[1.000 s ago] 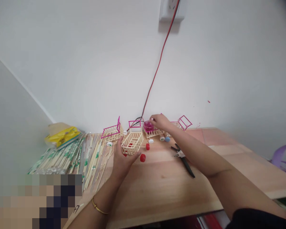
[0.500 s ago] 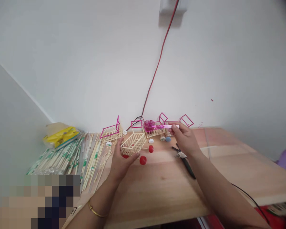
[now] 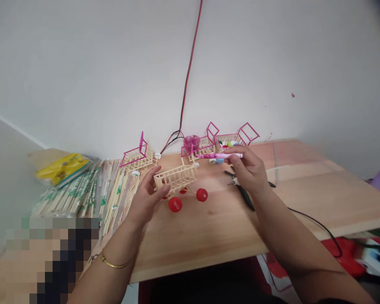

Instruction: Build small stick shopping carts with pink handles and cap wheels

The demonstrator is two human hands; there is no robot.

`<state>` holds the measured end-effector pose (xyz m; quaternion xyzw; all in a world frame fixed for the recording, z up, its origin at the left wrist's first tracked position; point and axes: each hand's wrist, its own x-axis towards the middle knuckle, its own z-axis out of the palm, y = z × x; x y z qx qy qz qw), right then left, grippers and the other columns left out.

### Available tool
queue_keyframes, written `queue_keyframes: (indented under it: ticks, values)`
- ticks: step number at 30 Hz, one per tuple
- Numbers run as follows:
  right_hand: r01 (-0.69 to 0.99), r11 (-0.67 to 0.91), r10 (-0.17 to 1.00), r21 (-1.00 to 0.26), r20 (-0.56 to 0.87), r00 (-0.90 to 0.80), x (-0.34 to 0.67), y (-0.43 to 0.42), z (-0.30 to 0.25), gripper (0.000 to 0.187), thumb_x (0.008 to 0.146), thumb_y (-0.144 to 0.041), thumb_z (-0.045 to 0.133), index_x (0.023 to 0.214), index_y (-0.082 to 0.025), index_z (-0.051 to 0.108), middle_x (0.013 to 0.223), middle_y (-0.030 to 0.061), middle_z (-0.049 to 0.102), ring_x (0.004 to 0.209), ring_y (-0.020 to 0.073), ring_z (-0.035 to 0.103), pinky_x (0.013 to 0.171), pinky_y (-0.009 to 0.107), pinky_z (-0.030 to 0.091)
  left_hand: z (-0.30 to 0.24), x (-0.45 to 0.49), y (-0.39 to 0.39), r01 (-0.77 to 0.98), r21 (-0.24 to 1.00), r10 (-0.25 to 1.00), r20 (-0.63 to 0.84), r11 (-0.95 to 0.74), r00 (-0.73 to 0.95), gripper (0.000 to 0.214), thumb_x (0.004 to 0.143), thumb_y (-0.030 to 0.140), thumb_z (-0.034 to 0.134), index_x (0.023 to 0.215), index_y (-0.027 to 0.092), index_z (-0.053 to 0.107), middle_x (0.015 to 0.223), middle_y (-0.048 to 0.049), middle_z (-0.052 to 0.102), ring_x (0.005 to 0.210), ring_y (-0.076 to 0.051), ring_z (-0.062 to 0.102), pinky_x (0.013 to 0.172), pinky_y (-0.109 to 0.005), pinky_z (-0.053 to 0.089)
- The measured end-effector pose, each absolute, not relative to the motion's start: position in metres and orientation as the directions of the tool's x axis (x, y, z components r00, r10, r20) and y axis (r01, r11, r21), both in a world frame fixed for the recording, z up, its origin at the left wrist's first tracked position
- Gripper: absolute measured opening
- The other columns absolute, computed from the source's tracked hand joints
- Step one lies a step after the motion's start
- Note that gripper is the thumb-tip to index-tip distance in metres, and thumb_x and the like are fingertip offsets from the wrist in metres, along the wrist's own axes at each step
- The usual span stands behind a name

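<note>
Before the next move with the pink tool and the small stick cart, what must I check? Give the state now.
1. Left hand grips the stick cart: ok.
2. Right hand holds the pink tool in its fingertips: ok.
3. Red caps fixed firmly under the cart: cannot tell.
4. Paint on the tool's tip: cannot tell.
5. Pliers lie on the table, apart from the cart: ok.

Small open-topped cart (image 3: pixel 176 177) of pale wooden sticks, gripped at its left end by the left hand (image 3: pixel 145 200), raised and tilted a little. Carries red bottle-cap wheels (image 3: pixel 175 204) on thin axles underneath. Slim pink pen (image 3: pixel 220 156) with a white end, pinched in the right hand (image 3: pixel 248 171), lies roughly level, tip pointing left.
</note>
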<state>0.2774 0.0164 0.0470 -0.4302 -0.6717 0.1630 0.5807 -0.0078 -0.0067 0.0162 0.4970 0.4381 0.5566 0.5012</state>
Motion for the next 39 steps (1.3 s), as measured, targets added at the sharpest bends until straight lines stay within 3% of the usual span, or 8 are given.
queue_keyframes:
  ticks: [7,15,19,25,31,39]
  values:
    - [0.426,0.591,0.761,-0.685,0.649,-0.013,0.2785,0.0168,0.0469,0.026,0.092,-0.043,0.052,0.103,-0.023,0.064,0.087,0.0038,0.067,0.080,0.0168,0.066,0.074,0.031,0.053,0.0161,-0.0080,-0.0067,-0.171,0.984,0.995,0.069,-0.056,0.074,0.069,0.066,0.033,0.080,0.129,0.023,0.052,0.116,-0.0071,0.060,0.099,-0.021,0.061,0.078,-0.028,0.052]
    - [0.508,0.576,0.770,-0.641,0.633,-0.074,0.2845,0.0128,0.0475,0.026,0.092,-0.044,0.052,0.100,-0.024,0.067,0.081,0.0031,0.068,0.075,0.0171,0.067,0.073,0.032,0.055,0.0227,-0.0096,-0.0073,-0.177,0.982,0.997,0.074,-0.068,0.030,0.076,0.063,0.038,0.079,0.131,0.020,0.050,0.132,-0.0127,0.053,0.113,-0.028,0.056,0.082,-0.033,0.052]
    - [0.461,0.578,0.769,-0.674,0.638,-0.032,0.2851,0.0139,0.0454,0.025,0.091,-0.044,0.054,0.101,-0.024,0.067,0.083,0.0033,0.068,0.077,0.0167,0.067,0.073,0.031,0.055,0.0226,-0.0108,-0.0069,-0.187,0.980,0.996,0.071,-0.060,0.048,0.076,0.063,0.039,0.080,0.131,0.021,0.050,0.139,-0.0121,0.048,0.120,-0.030,0.052,0.080,-0.033,0.054]
    - [0.400,0.572,0.775,-0.716,0.631,0.022,0.2837,0.0163,0.0450,0.026,0.091,-0.046,0.054,0.101,-0.025,0.066,0.088,0.0037,0.068,0.077,0.0168,0.066,0.070,0.031,0.055,0.0210,-0.0092,-0.0083,-0.192,0.980,0.993,0.063,-0.043,0.097,0.077,0.062,0.040,0.081,0.130,0.021,0.050,0.127,-0.0122,0.056,0.110,-0.028,0.058,0.080,-0.033,0.053]
    - [0.381,0.588,0.769,-0.714,0.639,0.010,0.2854,0.0163,0.0456,0.025,0.091,-0.043,0.055,0.101,-0.025,0.067,0.090,0.0036,0.068,0.079,0.0160,0.067,0.072,0.030,0.055,0.0221,-0.0083,-0.0084,-0.185,0.982,0.995,0.054,-0.037,0.088,0.075,0.063,0.041,0.081,0.129,0.022,0.051,0.127,-0.0109,0.057,0.116,-0.028,0.056,0.088,-0.035,0.051]
    - [0.375,0.642,0.722,-0.669,0.692,-0.003,0.2871,0.0166,0.0447,0.020,0.091,-0.038,0.057,0.101,-0.026,0.068,0.084,0.0016,0.069,0.075,0.0146,0.067,0.067,0.026,0.054,0.0234,-0.0090,-0.0091,-0.232,0.973,0.994,0.044,-0.021,0.096,0.076,0.062,0.039,0.082,0.129,0.021,0.051,0.125,-0.0104,0.058,0.116,-0.027,0.054,0.085,-0.031,0.050]
